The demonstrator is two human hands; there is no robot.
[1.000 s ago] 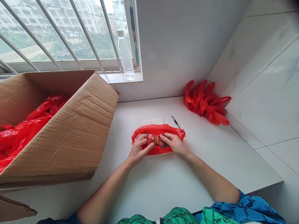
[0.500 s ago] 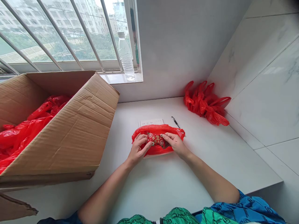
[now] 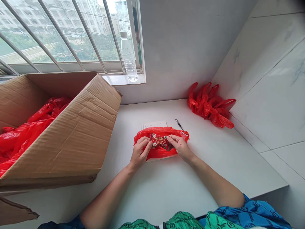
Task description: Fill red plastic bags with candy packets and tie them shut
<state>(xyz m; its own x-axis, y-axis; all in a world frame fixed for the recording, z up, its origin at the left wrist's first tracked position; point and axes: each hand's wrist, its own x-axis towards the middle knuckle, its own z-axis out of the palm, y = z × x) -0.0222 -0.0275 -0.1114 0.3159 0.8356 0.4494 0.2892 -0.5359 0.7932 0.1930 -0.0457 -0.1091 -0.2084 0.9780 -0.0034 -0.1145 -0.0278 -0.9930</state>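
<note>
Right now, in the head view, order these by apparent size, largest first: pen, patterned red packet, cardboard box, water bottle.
1. Cardboard box, by far
2. Water bottle
3. Patterned red packet, its visible part
4. Pen

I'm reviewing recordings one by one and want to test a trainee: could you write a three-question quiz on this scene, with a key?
1. Where does the bottle stand?
A) table
B) window ledge
C) floor

2. True or false: only the left hand touches the packet.

3. Fill in: the cardboard box holds red plastic ____.

Key:
1. B
2. False; the right hand holds it too.
3. bags
</note>
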